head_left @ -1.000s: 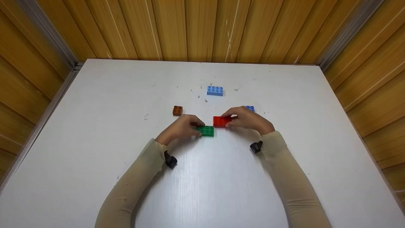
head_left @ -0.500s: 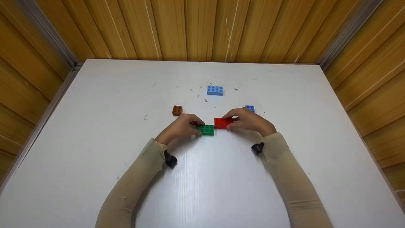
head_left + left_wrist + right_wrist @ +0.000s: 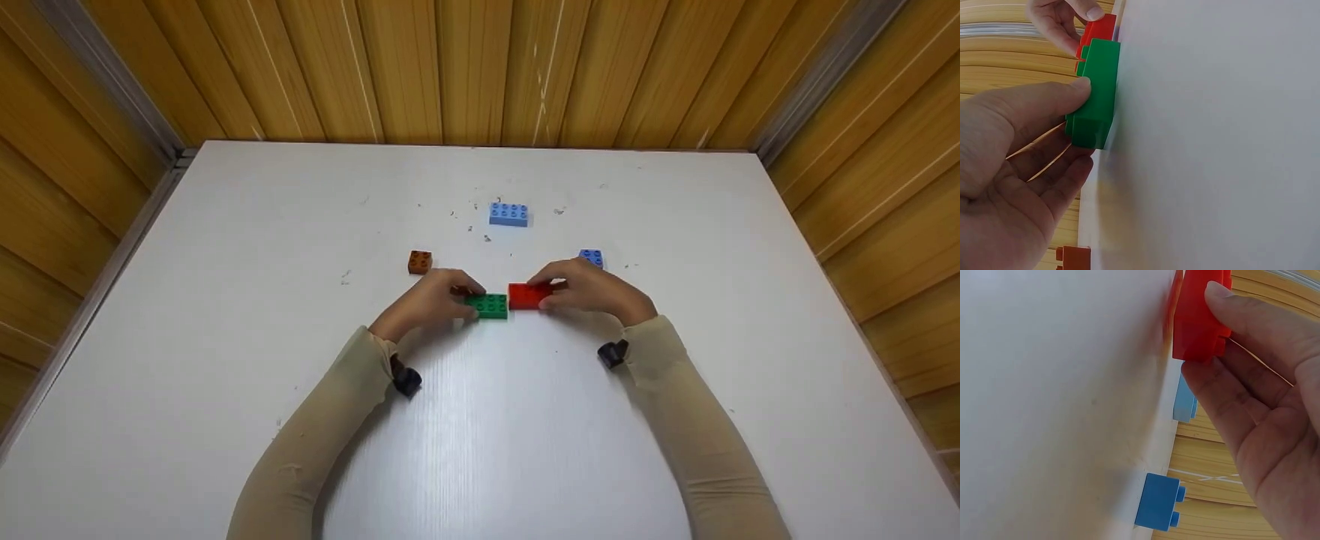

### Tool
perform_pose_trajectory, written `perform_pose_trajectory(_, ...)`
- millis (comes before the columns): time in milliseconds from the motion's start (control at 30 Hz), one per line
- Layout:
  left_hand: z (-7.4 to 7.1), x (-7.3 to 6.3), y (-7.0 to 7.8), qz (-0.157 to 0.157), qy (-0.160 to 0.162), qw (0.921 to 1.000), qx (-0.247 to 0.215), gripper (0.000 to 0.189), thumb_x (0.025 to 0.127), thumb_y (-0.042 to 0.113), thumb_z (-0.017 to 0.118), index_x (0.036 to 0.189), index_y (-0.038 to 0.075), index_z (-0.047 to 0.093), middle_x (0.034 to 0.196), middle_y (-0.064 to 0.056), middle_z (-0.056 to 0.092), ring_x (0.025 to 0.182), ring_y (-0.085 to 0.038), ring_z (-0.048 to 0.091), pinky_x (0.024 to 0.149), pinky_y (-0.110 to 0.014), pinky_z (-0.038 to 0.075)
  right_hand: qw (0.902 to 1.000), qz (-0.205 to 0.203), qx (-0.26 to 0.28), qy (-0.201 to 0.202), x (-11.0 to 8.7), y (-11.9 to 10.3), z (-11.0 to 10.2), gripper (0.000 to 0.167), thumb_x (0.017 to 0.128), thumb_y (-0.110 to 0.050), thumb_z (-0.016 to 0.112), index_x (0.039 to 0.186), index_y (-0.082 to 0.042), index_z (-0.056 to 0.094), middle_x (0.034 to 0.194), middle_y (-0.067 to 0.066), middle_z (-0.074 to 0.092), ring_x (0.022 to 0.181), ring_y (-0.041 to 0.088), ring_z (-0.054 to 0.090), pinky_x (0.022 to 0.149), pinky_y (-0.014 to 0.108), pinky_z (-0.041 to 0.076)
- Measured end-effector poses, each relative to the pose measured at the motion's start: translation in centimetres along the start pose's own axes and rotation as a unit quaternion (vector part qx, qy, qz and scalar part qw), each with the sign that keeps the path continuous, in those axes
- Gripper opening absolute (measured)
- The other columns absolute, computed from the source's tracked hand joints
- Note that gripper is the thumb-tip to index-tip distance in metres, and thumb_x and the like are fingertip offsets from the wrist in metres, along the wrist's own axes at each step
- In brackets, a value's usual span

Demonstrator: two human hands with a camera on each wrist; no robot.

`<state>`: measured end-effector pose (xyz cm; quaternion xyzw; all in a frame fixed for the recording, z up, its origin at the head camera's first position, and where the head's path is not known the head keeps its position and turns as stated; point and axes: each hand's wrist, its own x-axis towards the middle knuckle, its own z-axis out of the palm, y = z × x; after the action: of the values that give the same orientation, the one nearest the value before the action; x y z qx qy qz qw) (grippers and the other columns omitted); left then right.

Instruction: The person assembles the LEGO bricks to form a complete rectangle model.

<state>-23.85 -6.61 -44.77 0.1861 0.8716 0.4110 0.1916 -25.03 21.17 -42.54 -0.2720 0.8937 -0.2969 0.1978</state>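
Nearest come two tan sleeves [image 3: 731, 450], each with a black device [image 3: 406, 380] at its wrist. Beyond them, at the middle of the white counter [image 3: 480, 450], the left hand [image 3: 427, 304] pinches a green brick [image 3: 493, 306] and the right hand [image 3: 592, 289] pinches a red brick [image 3: 522, 297]. The bricks lie end to end (whether they touch is hard to tell). Past the hands sit a brown brick [image 3: 420, 262] on the left and a blue brick [image 3: 592, 256] on the right. Farther back rests a light blue brick [image 3: 508, 214], before a wood-patterned wall [image 3: 476, 75].
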Motion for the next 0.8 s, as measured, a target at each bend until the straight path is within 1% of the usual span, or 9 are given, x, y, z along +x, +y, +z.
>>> perform_pose_trajectory(267, 0.10, 0.11, 0.05, 0.011, 0.003, 0.9999, -0.001, 0.033, 0.082, 0.007, 0.074, 0.115, 0.011, 0.070, 0.116, -0.003, 0.067, 0.105, -0.018, 0.060, 0.100, -0.035, 0.048, 0.9999, -0.012, -0.006, 0.001, -0.27, -0.08, 0.05, 0.038, 0.085, -0.015, 0.073, 0.123, -0.011, 0.066, 0.124, 0.009, 0.065, 0.115, 0.026, 0.059, 0.103, 0.044, 0.045)
perform_pose_trajectory(433, 0.10, 0.24, 0.02, 0.016, 0.006, 0.9999, 0.001, 0.033, 0.082, 0.007, 0.074, 0.115, 0.011, 0.070, 0.116, -0.004, 0.068, 0.104, -0.019, 0.060, 0.099, -0.035, 0.048, 0.9999, -0.009, -0.007, 0.003, -0.35, -0.11, 0.09, 0.038, 0.085, -0.015, 0.074, 0.122, -0.012, 0.067, 0.123, 0.008, 0.065, 0.114, 0.026, 0.058, 0.103, 0.045, 0.045)
perform_pose_trajectory(633, 0.12, 0.32, 0.03, 0.010, 0.006, 0.9999, -0.003, 0.033, 0.083, 0.007, 0.073, 0.115, 0.012, 0.070, 0.116, -0.003, 0.067, 0.104, -0.019, 0.060, 0.099, -0.034, 0.048, 0.9999, 0.008, -0.008, -0.001, -0.33, -0.13, 0.11, 0.037, 0.085, -0.017, 0.073, 0.122, -0.014, 0.067, 0.123, 0.006, 0.065, 0.115, 0.025, 0.058, 0.104, 0.045, 0.044)
perform_pose_trajectory(800, 0.23, 0.42, 0.00, 0.008, 0.007, 0.9999, -0.003, 0.032, 0.083, 0.009, 0.074, 0.115, 0.013, 0.070, 0.115, -0.002, 0.067, 0.103, -0.018, 0.060, 0.099, -0.034, 0.048, 0.9999, -0.005, -0.011, 0.000, -0.29, 0.08, 0.23, 0.037, 0.085, -0.016, 0.074, 0.121, -0.013, 0.068, 0.122, 0.007, 0.066, 0.113, 0.025, 0.059, 0.103, 0.044, 0.045)
